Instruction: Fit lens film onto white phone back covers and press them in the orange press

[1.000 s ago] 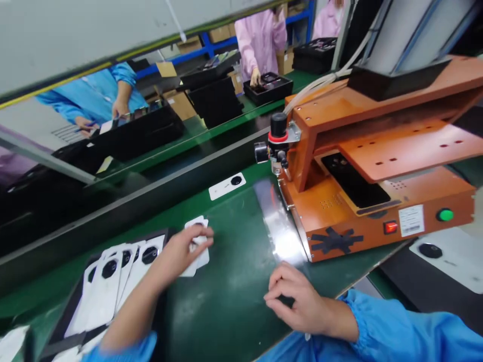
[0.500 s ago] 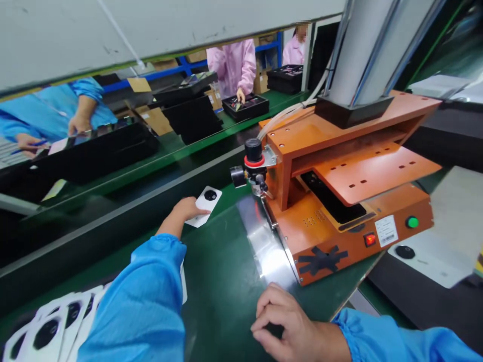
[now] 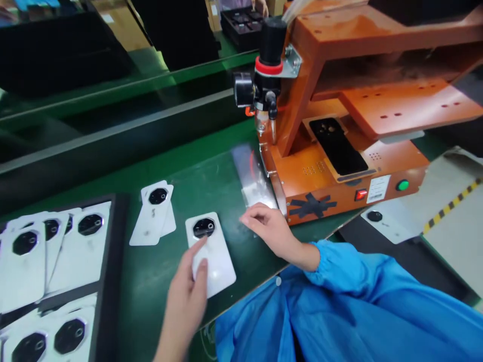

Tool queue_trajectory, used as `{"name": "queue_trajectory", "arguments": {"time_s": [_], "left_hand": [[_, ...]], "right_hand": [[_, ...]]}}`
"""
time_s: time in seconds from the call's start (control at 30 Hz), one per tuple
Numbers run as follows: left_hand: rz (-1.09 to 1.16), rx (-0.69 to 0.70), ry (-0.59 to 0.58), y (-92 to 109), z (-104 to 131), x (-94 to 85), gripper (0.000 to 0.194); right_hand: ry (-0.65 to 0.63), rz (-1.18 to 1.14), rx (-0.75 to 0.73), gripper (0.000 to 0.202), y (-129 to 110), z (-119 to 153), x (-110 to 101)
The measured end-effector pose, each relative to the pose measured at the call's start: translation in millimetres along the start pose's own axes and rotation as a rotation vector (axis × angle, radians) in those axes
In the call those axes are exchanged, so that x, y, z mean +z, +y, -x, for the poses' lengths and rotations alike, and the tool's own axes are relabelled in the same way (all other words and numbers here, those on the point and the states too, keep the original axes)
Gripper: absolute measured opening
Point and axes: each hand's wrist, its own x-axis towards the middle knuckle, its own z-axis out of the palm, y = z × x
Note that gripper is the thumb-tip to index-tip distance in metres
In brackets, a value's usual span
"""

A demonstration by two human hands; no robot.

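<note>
A white phone back panel with a black octagonal camera plate lies on the green bench near its front edge. My left hand is over its left side, index finger touching near the camera plate, thumb apart, not gripping it. My right hand hovers to the right of the panel, fingers curled, with nothing visible in it. Two overlapping white panels lie further back on the left. The orange press stands behind my right hand, a black phone-shaped recess in its base.
A black tray with several white panels is at the left. Another panel lies at the right, beside a yellow-black striped tape. A pressure regulator juts from the press. Beyond the bench's back wall, a person's hand shows above a black tray.
The view has tilted down and closer. My left hand has come back from the far panel to the one near the bench's front edge. My right hand stays curled beside the press.
</note>
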Motion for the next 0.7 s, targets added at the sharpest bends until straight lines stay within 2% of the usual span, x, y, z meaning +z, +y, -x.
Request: {"name": "queue_trajectory", "arguments": {"time_s": [0.07, 0.17, 0.27, 0.33, 0.4, 0.47, 0.53, 0.7], "left_hand": [[0.047, -0.030, -0.047, -5.6, 19.3, 25.9, 0.064], [-0.114, 0.040, 0.011, 1.0, 32.2, 47.1, 0.078], [-0.396, 0.116, 0.195, -1.2, 39.4, 48.1, 0.082], [-0.510, 0.277, 0.316, -11.9, 44.0, 46.5, 0.078], [-0.563, 0.471, 0.369, -24.3, 47.7, 48.3, 0.070], [-0.589, 0.573, 0.363, -33.1, 49.6, 54.1, 0.066], [-0.590, 0.570, 0.370, -36.6, 49.7, 61.8, 0.067], [-0.554, 0.534, 0.430, -34.9, 46.7, 71.2, 0.066]], "right_hand": [[-0.007, 0.036, 0.007, 0.021, 2.3, -8.8, 6.0], [-0.012, 0.129, -0.001, 0.019, 5.6, -18.2, 11.0], [-0.016, 0.195, -0.024, 0.017, 4.5, -24.2, 11.1], [-0.031, 0.219, -0.055, 0.016, 2.3, -26.7, 11.6], [-0.061, 0.269, -0.108, 0.012, 0.3, -27.8, 15.4], [-0.103, 0.349, -0.159, 0.009, -1.5, -27.1, 23.4], [-0.152, 0.450, -0.171, 0.009, -3.8, -24.9, 34.4], [-0.293, 0.652, -0.082, 0.013, -9.8, -18.7, 58.3]]}}
